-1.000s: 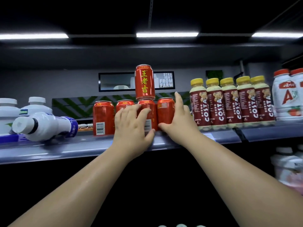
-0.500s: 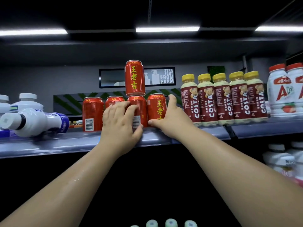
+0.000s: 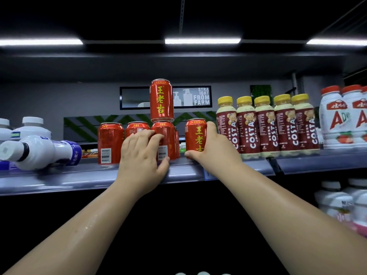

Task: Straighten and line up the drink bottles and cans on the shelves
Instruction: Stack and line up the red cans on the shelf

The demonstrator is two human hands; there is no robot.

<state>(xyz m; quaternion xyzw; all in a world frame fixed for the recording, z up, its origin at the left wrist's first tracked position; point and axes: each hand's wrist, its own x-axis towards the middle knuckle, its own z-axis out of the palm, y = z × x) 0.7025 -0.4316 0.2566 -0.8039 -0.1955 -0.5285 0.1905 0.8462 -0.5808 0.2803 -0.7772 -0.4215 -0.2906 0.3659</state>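
**A:** How far along was I at that moment?

**B:** Partway, I'd judge. Your right hand (image 3: 215,149) was clamped round the end can (image 3: 195,135), thumb low on its front and fingers behind it. A gap stood between that can and the base can (image 3: 166,135) under your left hand (image 3: 142,157). That left hand lay spread against the can fronts, fingers fairly straight, pressing rather than gripping. Your two hands were apart.

**A:** What was left?

**B:** A stacked can (image 3: 161,103) stood on the base can, above your left fingers, and it wanted bringing down into the row. Well to the left of your left hand, a white bottle (image 3: 39,151) lay on its side. The coffee bottles (image 3: 266,126) just right of your right hand looked lined up.

**A:** How would they handle?

**B:** The cans were smooth, glossy metal cylinders, slippery and quick to topple when stacked. The bottle was rounded plastic, so it could roll along the shelf (image 3: 79,177).
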